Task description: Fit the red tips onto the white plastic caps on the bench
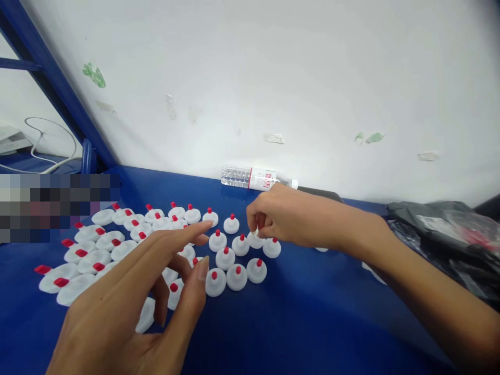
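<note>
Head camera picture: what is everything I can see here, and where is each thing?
caps: several dozen, white with red tips, spread in rows on the table's left and middle
table: one, blue, fills the foreground
water bottle: one, clear with a white and red label, lying against the wall
wall: one, white, with tape scraps, behind the table
dark bags: a heap, black, at the right edge
cable: one, white, far left
left hand: open, fingers spread above the caps
right hand: fingertips pinching one cap
</note>
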`<action>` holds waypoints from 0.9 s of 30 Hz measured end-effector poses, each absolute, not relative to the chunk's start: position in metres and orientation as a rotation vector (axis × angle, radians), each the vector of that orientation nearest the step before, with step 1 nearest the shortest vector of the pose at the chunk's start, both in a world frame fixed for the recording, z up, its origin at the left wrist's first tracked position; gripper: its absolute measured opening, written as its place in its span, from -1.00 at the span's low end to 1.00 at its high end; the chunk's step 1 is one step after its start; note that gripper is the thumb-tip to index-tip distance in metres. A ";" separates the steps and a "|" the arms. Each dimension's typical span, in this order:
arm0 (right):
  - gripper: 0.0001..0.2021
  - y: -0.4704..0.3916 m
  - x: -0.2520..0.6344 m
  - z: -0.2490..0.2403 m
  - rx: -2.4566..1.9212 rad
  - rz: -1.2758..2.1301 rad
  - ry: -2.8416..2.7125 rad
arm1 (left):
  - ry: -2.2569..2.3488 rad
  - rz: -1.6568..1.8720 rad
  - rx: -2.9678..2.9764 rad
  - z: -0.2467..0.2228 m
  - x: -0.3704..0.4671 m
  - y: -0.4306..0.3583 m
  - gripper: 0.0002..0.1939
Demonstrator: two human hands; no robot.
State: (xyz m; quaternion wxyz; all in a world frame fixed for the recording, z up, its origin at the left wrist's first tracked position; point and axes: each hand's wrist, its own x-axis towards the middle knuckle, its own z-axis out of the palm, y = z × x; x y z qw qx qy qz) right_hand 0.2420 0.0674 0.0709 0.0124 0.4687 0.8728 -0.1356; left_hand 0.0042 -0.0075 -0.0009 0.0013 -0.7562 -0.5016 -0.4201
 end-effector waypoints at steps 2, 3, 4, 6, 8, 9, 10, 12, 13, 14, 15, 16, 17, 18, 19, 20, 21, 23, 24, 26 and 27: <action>-0.74 0.067 0.243 0.070 1.467 -0.423 2.706 | -1.553 -1.326 -2.380 -0.001 0.004 -0.007 -0.61; -0.73 0.067 0.243 0.069 1.464 -0.432 2.700 | -1.543 -1.334 -2.385 0.000 0.003 -0.007 -0.61; -0.73 0.068 0.243 0.068 1.457 -0.442 2.692 | -1.541 -1.335 -2.389 0.000 0.003 -0.007 -0.61; -0.77 0.068 0.243 0.065 1.453 -0.463 2.676 | -1.540 -1.318 -2.401 0.000 0.002 -0.007 -0.60; -0.84 0.067 0.243 0.066 1.480 -0.484 2.656 | -1.554 -1.297 -2.399 0.000 0.001 -0.007 -0.60; -0.87 0.067 0.244 0.067 1.498 -0.488 2.653 | -1.561 -1.295 -2.391 0.000 0.001 -0.007 -0.60; -0.88 0.066 0.245 0.070 1.516 -0.481 2.658 | -1.562 -1.301 -2.384 0.000 0.001 -0.008 -0.60; -0.83 0.067 0.249 0.078 1.580 -0.410 2.689 | -1.579 -1.308 -2.373 -0.001 0.001 -0.009 -0.61; -0.80 0.068 0.253 0.083 1.637 -0.343 2.701 | -1.583 -1.318 -2.367 -0.001 0.000 -0.009 -0.62; -0.78 0.070 0.257 0.088 1.709 -0.262 2.701 | -1.585 -1.321 -2.364 -0.002 0.000 -0.009 -0.62; -0.79 0.072 0.262 0.092 1.787 -0.175 2.683 | -1.590 -1.315 -2.361 -0.002 0.000 -0.010 -0.61; -0.81 0.076 0.269 0.095 1.855 -0.089 2.651 | -1.588 -1.309 -2.358 -0.003 0.000 -0.010 -0.60; -0.85 0.080 0.275 0.097 1.907 -0.011 2.611 | -1.583 -1.302 -2.358 -0.003 0.000 -0.010 -0.59; -0.87 0.084 0.282 0.097 1.943 0.040 2.560 | -1.576 -1.299 -2.360 -0.003 0.000 -0.009 -0.59; -0.86 0.088 0.289 0.096 1.968 0.054 2.498 | -1.578 -1.292 -2.365 -0.003 0.000 -0.009 -0.60; -0.84 0.091 0.295 0.094 1.984 0.032 2.433 | -1.578 -1.294 -2.365 -0.003 0.000 -0.009 -0.62; -0.81 0.095 0.301 0.091 1.990 -0.015 2.366 | -1.575 -1.299 -2.361 -0.003 0.000 -0.009 -0.64; -0.78 0.100 0.308 0.083 1.976 -0.152 2.238 | -1.566 -1.299 -2.347 -0.003 0.000 -0.008 -0.67; -0.79 0.101 0.309 0.079 1.962 -0.210 2.181 | -1.564 -1.292 -2.344 -0.004 0.000 -0.008 -0.68; -0.86 0.103 0.308 0.074 1.947 -0.264 2.101 | -1.572 -1.282 -2.340 -0.004 0.001 -0.007 -0.68; -0.90 0.103 0.305 0.073 1.950 -0.265 2.080 | -1.582 -1.271 -2.343 -0.004 0.001 -0.007 -0.68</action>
